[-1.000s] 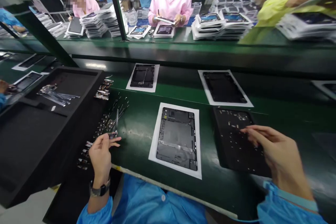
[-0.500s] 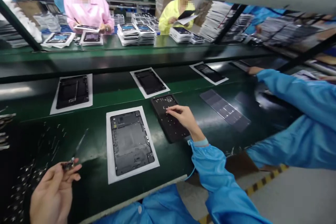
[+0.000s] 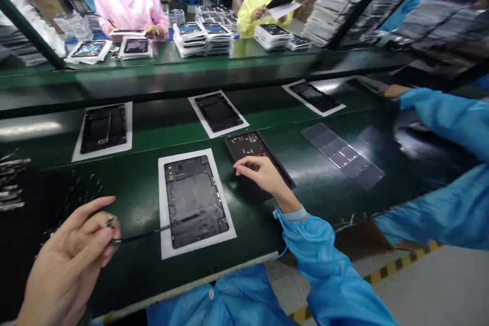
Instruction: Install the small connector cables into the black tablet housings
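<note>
My left hand (image 3: 72,249) pinches a thin dark flex cable (image 3: 141,234) with a small metallic connector at its near end. The cable's blurred tip reaches across the lower part of a black tablet housing (image 3: 194,198), which lies on a white sheet (image 3: 165,249); contact between them cannot be told. To the right, my right hand (image 3: 262,175) has thumb and fingertips pressed together above the left edge of a black tray (image 3: 277,163) holding small parts. Whatever sits between those fingertips is too small to make out.
Several more housings on white sheets lie along the green bench, including one at left (image 3: 105,130). Clear film strips (image 3: 344,155) lie at right, beside a co-worker's blue sleeve (image 3: 443,107). Metallic cables (image 3: 13,183) lie far left. Two people work across the bench.
My left hand has risen and turned, swinging the cable from pointing up to pointing right over the housing. My right hand has moved from above the tray's parts toward its left edge.
</note>
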### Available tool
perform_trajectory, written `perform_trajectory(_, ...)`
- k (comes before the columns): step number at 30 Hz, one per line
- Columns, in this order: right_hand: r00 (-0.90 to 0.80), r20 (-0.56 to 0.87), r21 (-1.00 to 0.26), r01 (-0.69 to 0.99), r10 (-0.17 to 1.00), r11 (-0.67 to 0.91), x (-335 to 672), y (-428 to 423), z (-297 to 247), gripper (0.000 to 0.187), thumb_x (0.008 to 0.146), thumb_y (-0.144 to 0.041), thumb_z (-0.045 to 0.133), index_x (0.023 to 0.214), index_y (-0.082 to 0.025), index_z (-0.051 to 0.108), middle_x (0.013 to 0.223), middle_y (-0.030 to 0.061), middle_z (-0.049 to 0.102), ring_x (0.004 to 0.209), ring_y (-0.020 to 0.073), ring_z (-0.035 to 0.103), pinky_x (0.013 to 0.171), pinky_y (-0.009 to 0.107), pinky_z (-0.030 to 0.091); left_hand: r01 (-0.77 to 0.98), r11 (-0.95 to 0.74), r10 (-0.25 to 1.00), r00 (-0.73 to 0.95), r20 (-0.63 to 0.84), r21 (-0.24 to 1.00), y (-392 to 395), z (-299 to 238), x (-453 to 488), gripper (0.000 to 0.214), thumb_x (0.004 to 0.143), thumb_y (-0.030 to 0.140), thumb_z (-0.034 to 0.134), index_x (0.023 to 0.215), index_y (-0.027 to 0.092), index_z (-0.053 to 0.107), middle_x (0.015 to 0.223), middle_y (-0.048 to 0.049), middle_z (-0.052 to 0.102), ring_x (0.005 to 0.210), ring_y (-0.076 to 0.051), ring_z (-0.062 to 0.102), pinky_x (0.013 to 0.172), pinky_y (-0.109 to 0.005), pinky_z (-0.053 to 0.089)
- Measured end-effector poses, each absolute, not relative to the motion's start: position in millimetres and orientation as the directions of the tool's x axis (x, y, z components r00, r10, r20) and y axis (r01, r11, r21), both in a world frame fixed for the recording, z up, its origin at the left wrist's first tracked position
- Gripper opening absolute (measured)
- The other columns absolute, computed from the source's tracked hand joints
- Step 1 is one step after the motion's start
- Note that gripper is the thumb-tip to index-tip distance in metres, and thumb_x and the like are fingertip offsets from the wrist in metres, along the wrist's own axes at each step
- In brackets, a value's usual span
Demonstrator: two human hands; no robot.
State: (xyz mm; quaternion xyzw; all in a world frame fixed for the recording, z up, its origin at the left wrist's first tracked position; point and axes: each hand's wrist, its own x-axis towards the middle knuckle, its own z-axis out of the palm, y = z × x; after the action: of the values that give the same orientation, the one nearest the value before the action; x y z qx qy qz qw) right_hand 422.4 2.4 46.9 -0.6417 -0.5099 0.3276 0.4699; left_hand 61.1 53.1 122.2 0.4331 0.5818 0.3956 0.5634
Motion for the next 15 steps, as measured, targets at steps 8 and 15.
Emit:
perform_trajectory(8, 0.042, 0.091, -0.941, 0.331, 0.995, 0.072, 362.8, 8.0, 47.2, 0.008, 0.081, -0.026, 0.071, 0.077, -0.019, 0.075, 0.082, 0.0037, 0.076, 0.079, 0.0202, 0.069, 0.075, 0.031, 0.050, 0.307, 0.148, 0.784, 0.543, -0.300, 0.940, 74.7, 82.3, 132.6, 0.028, 0.075, 0.035, 0.071, 0.093, 0.014, 0.073, 0.065, -0.0005, 0.060, 0.056, -0.011, 0.050, 0.050, -0.021, 0.039)
perform_trajectory(15, -0.065, 0.233, -0.711, 0.669, 0.970, 0.216, 343.9, 8.9, 30.9, 0.010, 0.088, -0.015, 0.067, 0.085, -0.020, 0.074, 0.084, 0.0030, 0.077, 0.080, 0.0188, 0.067, 0.082, 0.035, 0.043, 0.426, 0.025, 0.729, 0.611, -0.308, 0.904, 74.1, 49.9, 156.0, 0.025, 0.079, 0.036, 0.061, 0.078, 0.014, 0.071, 0.061, -0.0013, 0.058, 0.056, -0.014, 0.049, 0.055, -0.025, 0.038)
